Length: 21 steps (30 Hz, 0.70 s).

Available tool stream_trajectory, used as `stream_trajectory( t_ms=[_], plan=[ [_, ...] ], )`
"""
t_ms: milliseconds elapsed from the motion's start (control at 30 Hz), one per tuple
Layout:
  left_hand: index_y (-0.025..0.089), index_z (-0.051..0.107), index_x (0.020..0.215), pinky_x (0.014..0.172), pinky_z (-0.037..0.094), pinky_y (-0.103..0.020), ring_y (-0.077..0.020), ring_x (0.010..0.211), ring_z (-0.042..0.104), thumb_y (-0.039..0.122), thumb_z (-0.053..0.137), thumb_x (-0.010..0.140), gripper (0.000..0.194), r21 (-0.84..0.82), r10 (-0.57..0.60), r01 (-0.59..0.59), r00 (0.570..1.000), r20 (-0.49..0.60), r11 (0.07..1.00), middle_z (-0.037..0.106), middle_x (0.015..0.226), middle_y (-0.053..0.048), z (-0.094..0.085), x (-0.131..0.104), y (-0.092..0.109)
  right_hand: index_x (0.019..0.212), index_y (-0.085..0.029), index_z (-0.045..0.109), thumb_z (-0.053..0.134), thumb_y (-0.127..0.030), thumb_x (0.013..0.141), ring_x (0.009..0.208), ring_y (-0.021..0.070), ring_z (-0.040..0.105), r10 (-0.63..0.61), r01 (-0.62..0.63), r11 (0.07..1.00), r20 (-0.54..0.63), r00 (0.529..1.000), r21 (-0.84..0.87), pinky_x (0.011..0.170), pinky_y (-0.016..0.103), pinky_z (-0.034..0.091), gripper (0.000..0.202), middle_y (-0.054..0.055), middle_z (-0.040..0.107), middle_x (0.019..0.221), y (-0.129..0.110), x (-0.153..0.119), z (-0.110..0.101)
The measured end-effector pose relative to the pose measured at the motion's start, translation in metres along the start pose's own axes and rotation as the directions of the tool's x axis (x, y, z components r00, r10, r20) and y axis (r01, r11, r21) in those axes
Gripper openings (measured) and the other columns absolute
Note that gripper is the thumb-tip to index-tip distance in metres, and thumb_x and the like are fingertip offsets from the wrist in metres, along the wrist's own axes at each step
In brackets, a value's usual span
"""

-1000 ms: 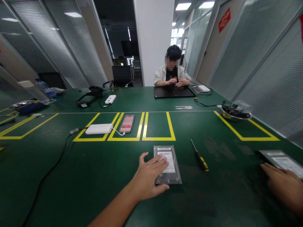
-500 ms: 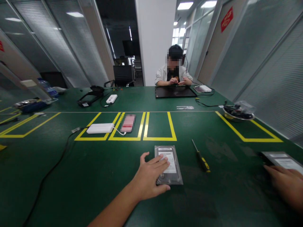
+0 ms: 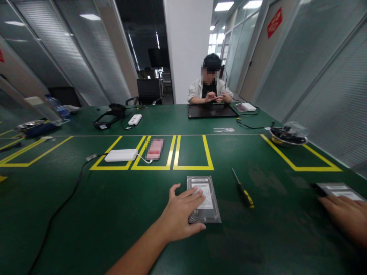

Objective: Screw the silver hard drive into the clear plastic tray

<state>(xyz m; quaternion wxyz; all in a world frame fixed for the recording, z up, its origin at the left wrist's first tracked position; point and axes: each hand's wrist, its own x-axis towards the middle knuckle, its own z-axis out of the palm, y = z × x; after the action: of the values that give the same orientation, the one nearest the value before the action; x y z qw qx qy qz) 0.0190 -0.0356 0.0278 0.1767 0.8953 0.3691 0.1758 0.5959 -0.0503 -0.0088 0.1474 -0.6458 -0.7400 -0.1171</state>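
My left hand [image 3: 183, 214] lies over a silver hard drive [image 3: 207, 206] flat on the green table, its fingers spread and their tips on the white label. The drive's far end and right side stay visible. At the right edge my right hand [image 3: 344, 215] reaches across a second hard drive [image 3: 341, 187], fingers stretched out together over its near part. That hand is slightly blurred and cut by the frame, so its thumb is hidden. A screwdriver [image 3: 243, 193] with a black and yellow handle lies between the two drives.
Yellow tape outlines [image 3: 193, 168] mark the table, with a white power bank [image 3: 120, 155] and a cabled phone [image 3: 155, 149]. A bowl of dark parts [image 3: 288, 135] stands at right. Opposite, a person [image 3: 210, 86] works behind a black panel [image 3: 212, 110]. A black cable [image 3: 65, 202] runs down the left.
My right hand has shifted slightly up and over the second hard drive, covering more of it. My left hand stays on the first drive.
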Motion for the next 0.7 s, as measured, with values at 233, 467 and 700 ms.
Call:
stream_trajectory(
  t_ms=[233,467,700],
  plan=[
    [0.032,0.046,0.142,0.111,0.005,-0.061,-0.0331,0.137,0.044,0.059,0.068,0.079,0.072,-0.012,-0.002,0.002,1.000,0.007,1.000,0.050,0.147,-0.007,0.000,0.001,-0.001,0.089,-0.010,0.077,0.043,-0.046,0.092,0.084,0.0295,0.068,-0.206,0.216,0.969,0.093,0.974,-0.117,0.075,0.049,0.044,0.049,0.032,0.066,0.097,0.021,-0.006,0.007],
    [0.034,0.049,0.139,0.111,-0.001,-0.060,-0.0335,0.136,0.045,0.063,0.067,0.078,0.070,-0.025,-0.005,0.006,1.000,0.022,1.000,0.052,0.145,-0.006,-0.001,0.002,-0.004,0.100,-0.012,0.064,0.052,-0.024,0.087,0.082,0.0279,0.063,-0.217,0.219,0.963,0.034,0.976,-0.158,0.073,0.042,0.048,0.021,0.021,0.067,0.093,-0.077,0.038,-0.027],
    [0.033,0.049,0.139,0.112,-0.001,-0.058,-0.0334,0.137,0.043,0.063,0.067,0.078,0.070,-0.021,-0.004,0.005,1.000,0.027,1.000,0.052,0.145,-0.006,-0.003,0.002,-0.004,0.096,-0.017,0.058,0.040,-0.033,0.100,0.081,0.0223,0.059,-0.278,0.276,0.953,-0.002,0.961,0.128,0.074,0.036,0.045,0.024,0.010,0.062,0.089,-0.203,0.078,-0.044]
  ],
)
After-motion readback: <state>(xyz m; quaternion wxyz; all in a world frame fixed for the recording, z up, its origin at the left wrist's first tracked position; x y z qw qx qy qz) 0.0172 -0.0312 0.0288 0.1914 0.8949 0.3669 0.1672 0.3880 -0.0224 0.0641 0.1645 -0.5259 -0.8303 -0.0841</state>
